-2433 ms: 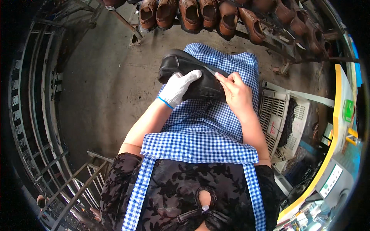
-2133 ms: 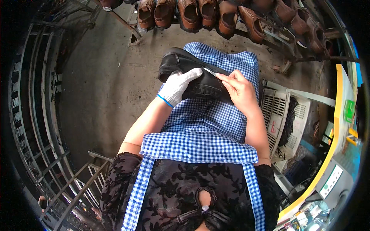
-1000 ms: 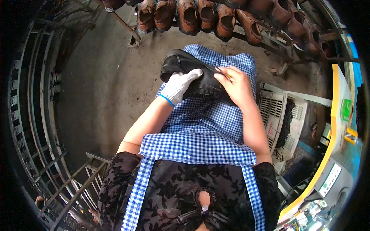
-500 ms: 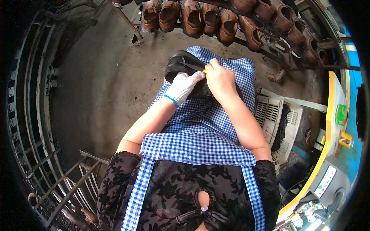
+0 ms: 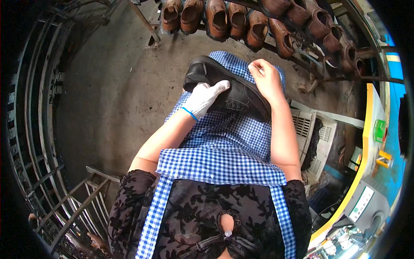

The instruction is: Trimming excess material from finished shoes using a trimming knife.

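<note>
A black leather shoe lies on its side across my lap, its dark sole edge away from me and its heel end at the left. My left hand, in a white glove with a blue cuff edge, grips it near the opening, thumb flat on the upper. Bare and raised just off the toe half of the sole edge is my right hand. Its fingers are curled in a pinch; what they hold, if anything, I cannot make out. Under the shoe spreads my blue-checked apron.
Brown shoes stand in rows on a metal rack ahead. A pale plastic crate with dark strands sits on the right, beside a yellow-edged blue workbench. Metal rack frames stand on the left.
My right hand has left my left thumb and moved right, uncovering the shoe's side. A small yellow thing between the hands no longer shows. The shoe has turned its upper toward me.
</note>
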Action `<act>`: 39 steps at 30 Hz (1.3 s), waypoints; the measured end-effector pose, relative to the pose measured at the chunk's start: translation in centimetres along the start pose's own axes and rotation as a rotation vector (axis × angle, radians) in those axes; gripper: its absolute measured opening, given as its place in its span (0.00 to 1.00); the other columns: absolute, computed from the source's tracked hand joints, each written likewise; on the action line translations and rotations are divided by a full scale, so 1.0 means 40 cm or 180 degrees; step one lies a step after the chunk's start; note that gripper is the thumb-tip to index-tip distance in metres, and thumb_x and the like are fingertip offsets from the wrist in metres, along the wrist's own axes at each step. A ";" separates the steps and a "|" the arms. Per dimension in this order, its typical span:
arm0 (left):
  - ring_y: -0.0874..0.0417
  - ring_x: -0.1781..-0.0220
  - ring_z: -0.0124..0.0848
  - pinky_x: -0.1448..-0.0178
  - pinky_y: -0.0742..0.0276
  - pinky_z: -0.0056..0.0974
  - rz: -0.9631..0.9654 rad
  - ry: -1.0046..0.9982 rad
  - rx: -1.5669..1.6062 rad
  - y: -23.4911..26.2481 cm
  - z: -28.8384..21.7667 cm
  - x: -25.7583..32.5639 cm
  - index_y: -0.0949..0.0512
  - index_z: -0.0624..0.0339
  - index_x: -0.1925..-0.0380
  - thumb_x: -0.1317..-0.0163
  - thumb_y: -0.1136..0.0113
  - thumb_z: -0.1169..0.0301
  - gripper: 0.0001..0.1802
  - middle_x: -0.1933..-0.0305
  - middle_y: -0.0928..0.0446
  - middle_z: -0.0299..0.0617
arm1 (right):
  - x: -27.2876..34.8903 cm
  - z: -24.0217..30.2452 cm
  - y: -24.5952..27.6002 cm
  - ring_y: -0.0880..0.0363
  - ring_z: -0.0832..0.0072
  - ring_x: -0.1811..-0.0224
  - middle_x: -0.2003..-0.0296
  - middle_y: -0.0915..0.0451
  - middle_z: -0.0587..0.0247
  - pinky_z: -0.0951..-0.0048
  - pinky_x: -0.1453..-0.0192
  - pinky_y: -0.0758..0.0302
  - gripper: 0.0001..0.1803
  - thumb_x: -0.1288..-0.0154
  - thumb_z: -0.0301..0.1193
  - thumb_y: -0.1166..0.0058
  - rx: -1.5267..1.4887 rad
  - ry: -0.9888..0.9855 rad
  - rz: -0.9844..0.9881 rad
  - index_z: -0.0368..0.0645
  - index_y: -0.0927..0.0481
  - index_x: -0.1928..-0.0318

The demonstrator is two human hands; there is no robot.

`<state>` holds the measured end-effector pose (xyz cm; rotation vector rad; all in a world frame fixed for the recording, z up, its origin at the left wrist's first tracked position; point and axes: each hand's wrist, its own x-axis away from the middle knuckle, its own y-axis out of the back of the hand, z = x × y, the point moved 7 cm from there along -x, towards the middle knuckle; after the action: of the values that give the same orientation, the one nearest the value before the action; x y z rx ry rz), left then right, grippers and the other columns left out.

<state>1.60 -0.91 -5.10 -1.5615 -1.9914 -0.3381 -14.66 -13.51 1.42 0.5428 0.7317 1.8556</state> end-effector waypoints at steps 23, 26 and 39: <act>0.28 0.33 0.42 0.28 0.34 0.45 0.2054 0.0108 0.1674 -0.118 -0.123 0.166 0.36 0.62 0.32 0.39 0.38 0.50 0.41 0.34 0.30 0.50 | 0.190 0.100 0.201 0.25 0.87 0.71 0.68 0.21 0.69 0.83 0.70 0.28 0.20 0.47 0.29 0.28 -0.2510 0.0799 -0.1617 0.36 0.24 0.59; 0.24 0.37 0.39 0.32 0.30 0.43 0.1808 0.0244 0.1452 -0.108 -0.118 0.167 0.35 0.62 0.33 0.40 0.36 0.53 0.39 0.36 0.27 0.48 | 0.196 0.123 0.211 0.18 0.77 0.68 0.67 0.18 0.58 0.75 0.65 0.21 0.24 0.48 0.34 0.26 -0.1813 0.0839 -0.1579 0.34 0.24 0.59; 0.20 0.49 0.29 0.41 0.26 0.35 0.1965 -0.1358 -0.0950 -0.162 -0.324 0.139 0.21 0.70 0.50 0.34 0.39 0.70 0.17 0.50 0.18 0.40 | 0.310 -0.031 0.286 0.14 0.69 0.59 0.61 0.15 0.48 0.69 0.57 0.19 0.37 0.47 0.45 0.28 -0.1358 0.0136 -0.1126 0.31 0.27 0.46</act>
<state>-1.67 -5.15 9.48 -2.5077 -1.6675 -0.0495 -27.59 -5.65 8.98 0.0898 0.4066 1.6266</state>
